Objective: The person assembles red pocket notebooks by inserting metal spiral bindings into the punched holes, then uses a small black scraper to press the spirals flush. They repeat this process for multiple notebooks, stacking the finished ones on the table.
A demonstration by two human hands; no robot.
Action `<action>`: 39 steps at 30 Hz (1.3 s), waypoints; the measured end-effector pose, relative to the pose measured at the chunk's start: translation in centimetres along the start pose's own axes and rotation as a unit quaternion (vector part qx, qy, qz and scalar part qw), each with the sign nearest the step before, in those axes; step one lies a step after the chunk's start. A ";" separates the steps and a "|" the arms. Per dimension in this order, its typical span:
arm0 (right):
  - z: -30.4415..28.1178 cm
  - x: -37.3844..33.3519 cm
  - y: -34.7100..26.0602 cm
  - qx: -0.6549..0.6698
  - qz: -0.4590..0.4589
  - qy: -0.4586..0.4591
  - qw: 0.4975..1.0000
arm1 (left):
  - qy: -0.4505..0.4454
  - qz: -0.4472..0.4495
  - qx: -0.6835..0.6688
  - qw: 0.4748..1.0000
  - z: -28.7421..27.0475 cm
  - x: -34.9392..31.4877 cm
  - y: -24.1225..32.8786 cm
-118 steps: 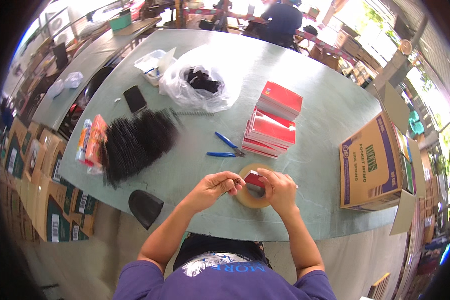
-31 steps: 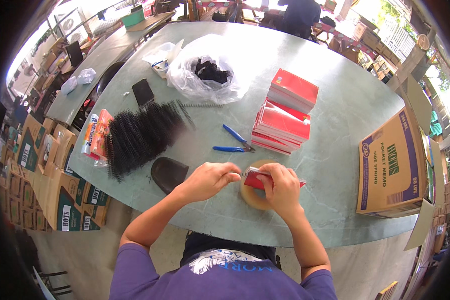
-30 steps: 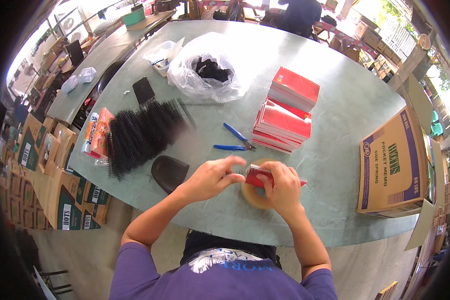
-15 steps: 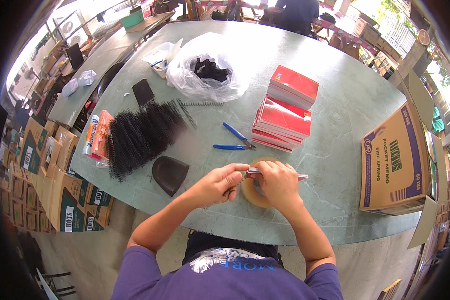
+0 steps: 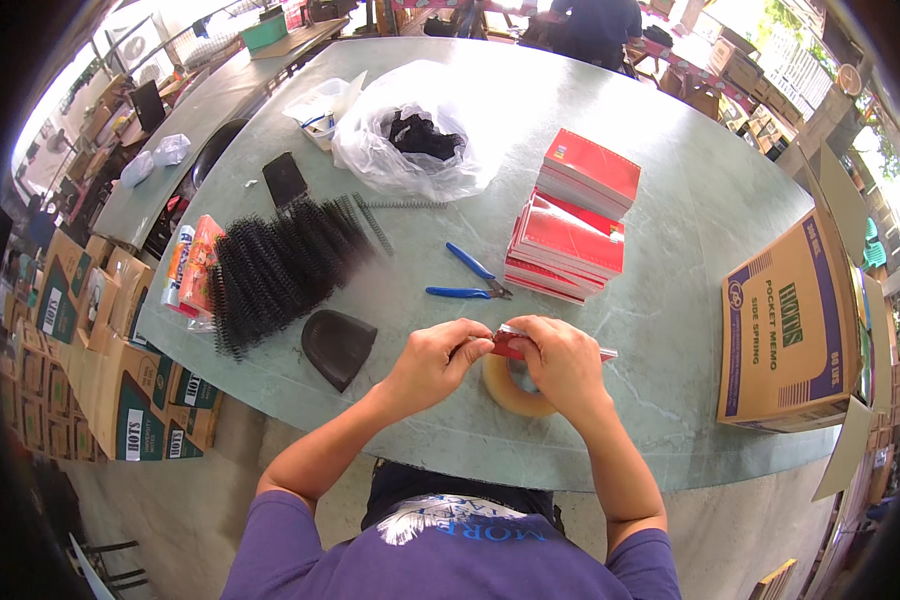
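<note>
A small red memo pad (image 5: 507,346) is held edge-up in my right hand (image 5: 562,362), thumb and fingers closed around it. My left hand (image 5: 435,360) meets the pad's left end with thumb and forefinger pinched together; what lies between those fingertips is too small to make out. Under the right hand, a roll of clear tape (image 5: 510,396) rests flat on the table. Blue-handled cutting pliers (image 5: 462,293) lie open just beyond the hands. Stacked red memo pads (image 5: 570,232) stand behind the right hand. Many black spiral coils (image 5: 280,265) are heaped to the left.
A dark rounded pad (image 5: 338,347) lies left of my left hand. Farther back sit a plastic bag (image 5: 420,180) with black contents and a small white container (image 5: 320,105). Orange packets (image 5: 198,270) flank the coils. An open cardboard box (image 5: 785,320) stands at the right edge.
My left hand has shifted slightly up, its pointing forefinger now bent into a pinch with the thumb at the pad's end. The right hand has tilted the pad, showing more of its red cover.
</note>
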State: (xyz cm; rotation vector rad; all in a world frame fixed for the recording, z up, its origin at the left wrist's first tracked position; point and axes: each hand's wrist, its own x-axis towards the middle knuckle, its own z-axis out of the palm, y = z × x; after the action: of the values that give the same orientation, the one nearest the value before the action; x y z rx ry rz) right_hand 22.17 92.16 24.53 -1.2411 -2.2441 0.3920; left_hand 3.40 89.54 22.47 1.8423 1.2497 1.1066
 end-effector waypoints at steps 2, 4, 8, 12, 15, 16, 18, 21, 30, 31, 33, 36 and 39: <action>0.0 0.0 -0.1 0.004 -0.008 0.008 1.000 | -0.009 0.004 0.013 1.000 0.0 0.1 -0.1; -0.2 -0.1 -0.3 0.006 -0.013 0.010 1.000 | -0.045 -0.011 0.020 0.999 -0.1 0.1 0.0; 0.0 -0.2 -0.3 0.009 -0.012 0.014 1.000 | -0.020 0.013 0.032 0.999 0.2 0.0 0.1; 0.0 -0.3 -0.3 0.004 -0.021 0.025 0.999 | -0.025 -0.059 0.011 0.998 0.1 -0.3 0.6; 0.1 -0.4 -0.2 0.007 -0.032 0.022 0.999 | 0.069 0.062 0.062 0.994 0.7 0.1 0.0; 0.1 -0.4 -0.2 0.008 -0.035 0.018 0.999 | 0.115 0.130 0.094 0.980 1.0 0.3 -0.2; 0.1 -0.4 -0.2 -0.008 -0.046 0.014 0.999 | 0.123 0.128 0.116 0.977 0.8 0.7 0.1; -0.1 -0.4 -0.5 -0.048 -0.053 0.016 0.997 | -0.059 0.025 0.160 0.985 -2.2 1.3 0.2; 1.0 -0.2 -0.4 -0.007 -0.044 0.015 0.999 | -0.144 0.015 0.213 0.966 -3.7 1.1 0.2; 0.8 -0.2 -0.5 -0.031 -0.048 -0.023 0.998 | -0.086 0.066 0.196 0.975 -3.2 1.3 0.4; 0.5 0.1 -0.4 -0.039 -0.019 -0.061 0.997 | -0.051 0.089 0.184 0.978 -2.8 1.3 0.7; -0.2 0.2 -0.3 -0.069 -0.019 -0.109 0.991 | -0.079 0.060 0.195 0.976 -2.7 1.4 0.5; -2.3 0.3 0.7 -0.077 -0.019 -0.145 0.986 | -0.036 0.111 0.192 0.974 -2.3 1.4 0.0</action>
State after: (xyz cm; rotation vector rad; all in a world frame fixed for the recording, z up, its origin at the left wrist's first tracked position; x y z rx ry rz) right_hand 23.86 92.83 26.12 -1.2847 -2.5835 0.4143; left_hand 1.63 90.98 23.90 2.3378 1.3073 0.9484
